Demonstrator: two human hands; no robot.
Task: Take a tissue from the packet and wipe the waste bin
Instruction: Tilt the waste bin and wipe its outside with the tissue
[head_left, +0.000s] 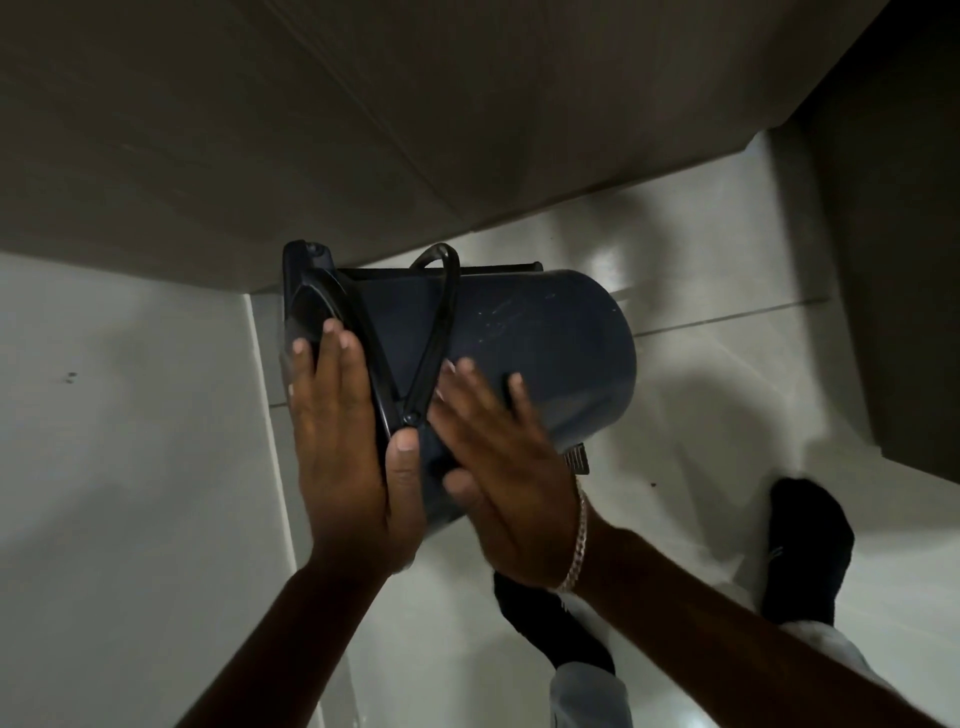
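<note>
A dark blue pedal waste bin (545, 353) is lifted off the floor and tipped on its side, lid to the left and base to the right. My left hand (343, 457) grips the lid end, palm on the black lid (306, 312) and thumb hooked over the rim by the wire handle (434, 332). My right hand (498, 467) lies flat on the bin's side with its fingers spread. It presses down a tissue (440, 393), of which only a pale edge shows beside the forefinger. No tissue packet is in view.
The floor is glossy white tile (727, 364). A grey-brown wall or cabinet front (363, 130) runs behind the bin, and a dark panel (909, 260) stands at the right. My feet in black socks (810, 545) stand below the bin. The bin's pedal (577, 460) sticks out underneath.
</note>
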